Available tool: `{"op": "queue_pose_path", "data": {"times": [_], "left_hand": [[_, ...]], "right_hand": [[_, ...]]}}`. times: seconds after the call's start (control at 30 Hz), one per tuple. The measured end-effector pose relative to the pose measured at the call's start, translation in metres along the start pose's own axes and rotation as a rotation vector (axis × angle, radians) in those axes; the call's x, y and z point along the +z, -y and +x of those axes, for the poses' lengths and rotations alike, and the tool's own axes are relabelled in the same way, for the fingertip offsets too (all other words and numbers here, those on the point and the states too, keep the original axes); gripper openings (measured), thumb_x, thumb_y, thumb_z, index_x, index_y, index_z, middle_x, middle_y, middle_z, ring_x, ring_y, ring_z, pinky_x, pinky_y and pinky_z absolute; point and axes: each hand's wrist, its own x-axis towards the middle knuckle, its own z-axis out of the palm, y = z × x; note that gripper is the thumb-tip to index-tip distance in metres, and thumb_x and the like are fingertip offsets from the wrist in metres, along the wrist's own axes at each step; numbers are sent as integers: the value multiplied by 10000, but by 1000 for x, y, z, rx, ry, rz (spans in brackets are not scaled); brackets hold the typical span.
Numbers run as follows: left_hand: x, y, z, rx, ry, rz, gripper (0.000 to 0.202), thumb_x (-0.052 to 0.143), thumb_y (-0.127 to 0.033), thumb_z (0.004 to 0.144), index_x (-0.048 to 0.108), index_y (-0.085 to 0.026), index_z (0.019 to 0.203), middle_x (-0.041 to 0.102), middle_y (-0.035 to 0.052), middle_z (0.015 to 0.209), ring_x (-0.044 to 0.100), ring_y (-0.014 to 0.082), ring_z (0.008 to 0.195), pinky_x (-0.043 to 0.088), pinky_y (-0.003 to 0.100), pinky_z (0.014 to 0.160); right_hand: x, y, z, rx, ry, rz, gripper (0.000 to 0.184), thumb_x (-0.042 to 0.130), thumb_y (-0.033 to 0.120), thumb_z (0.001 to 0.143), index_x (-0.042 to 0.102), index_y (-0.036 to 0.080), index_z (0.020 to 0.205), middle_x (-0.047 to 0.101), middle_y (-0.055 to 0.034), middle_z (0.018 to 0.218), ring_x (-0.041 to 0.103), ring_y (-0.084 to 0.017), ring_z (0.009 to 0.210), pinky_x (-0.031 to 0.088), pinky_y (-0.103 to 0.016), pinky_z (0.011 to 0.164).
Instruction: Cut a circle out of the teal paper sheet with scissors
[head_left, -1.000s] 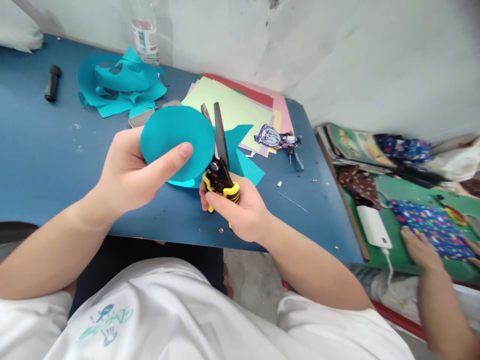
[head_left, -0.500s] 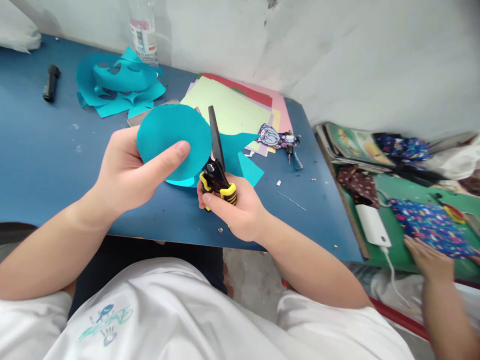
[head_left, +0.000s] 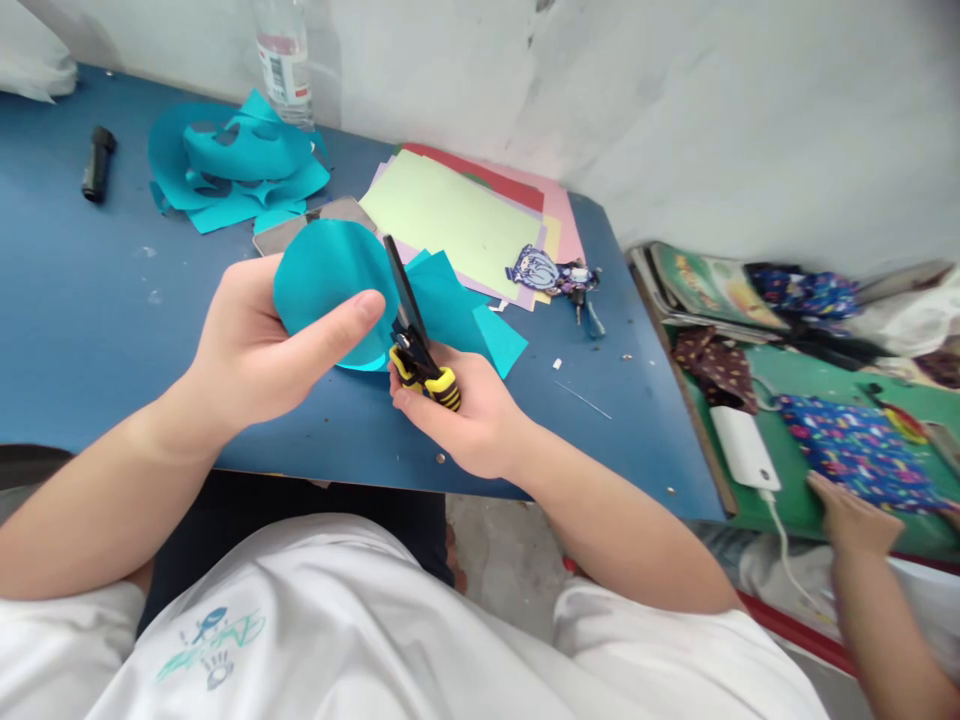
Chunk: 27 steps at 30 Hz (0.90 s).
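Note:
My left hand [head_left: 259,335] pinches a round teal paper disc [head_left: 330,275], its thumb lying across the front and its other fingers hidden behind. My right hand [head_left: 469,415] is wrapped round the black and yellow handles of a pair of scissors [head_left: 411,320]. The blades point up and lie against the right edge of the disc, looking nearly closed. Behind the scissors a cut piece of teal paper [head_left: 450,300] with pointed corners rests on the blue table [head_left: 360,435]. A phone-like flat object [head_left: 345,212] shows partly behind the disc.
Crumpled teal paper scraps [head_left: 240,165] lie at the back left near a plastic bottle [head_left: 283,70] and a black cylinder [head_left: 98,165]. Coloured sheets [head_left: 450,215] and a keychain [head_left: 547,272] sit further right. Another person's hand [head_left: 855,515] rests at a green table [head_left: 795,375].
The scissors have shifted slightly left, and their blades now overlap the disc's right edge. The disc's right side has bent or turned away. My left hand has barely moved.

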Motion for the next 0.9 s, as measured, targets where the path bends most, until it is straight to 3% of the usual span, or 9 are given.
{"op": "queue_pose_path", "data": {"times": [0.33, 0.53, 0.77, 0.9], "left_hand": [[-4, 3, 0, -5, 27, 29, 559, 834, -252, 1119, 481, -192, 689, 453, -60, 655, 415, 45, 579, 387, 163, 484], [2, 2, 0, -41, -2, -24, 564, 839, -202, 1056, 439, -196, 659, 405, -62, 615, 356, 52, 552, 314, 179, 434], [0, 6, -6, -86, -4, 5, 547, 884, -244, 1039, 479, -194, 674, 436, -57, 638, 385, 64, 577, 347, 193, 456], [1, 1, -1, -53, 4, -26, 516, 833, -129, 1008, 467, -192, 649, 425, -70, 597, 364, 46, 536, 318, 177, 435]], "right_hand": [[0, 2, 2, -12, 16, 14, 212, 766, 396, 945, 602, 261, 942, 670, -7, 811, 560, -193, 748, 468, -370, 725], [0, 2, 3, -25, 20, -29, 229, 758, 406, 953, 574, 271, 938, 670, 1, 830, 560, -186, 736, 477, -374, 728], [0, -1, 5, -36, 6, -57, 220, 715, 439, 953, 583, 264, 953, 682, -12, 863, 578, -190, 749, 486, -382, 737], [0, 0, 5, -53, 3, -75, 222, 718, 437, 949, 578, 265, 937, 684, -16, 871, 582, -191, 759, 483, -382, 751]]}}
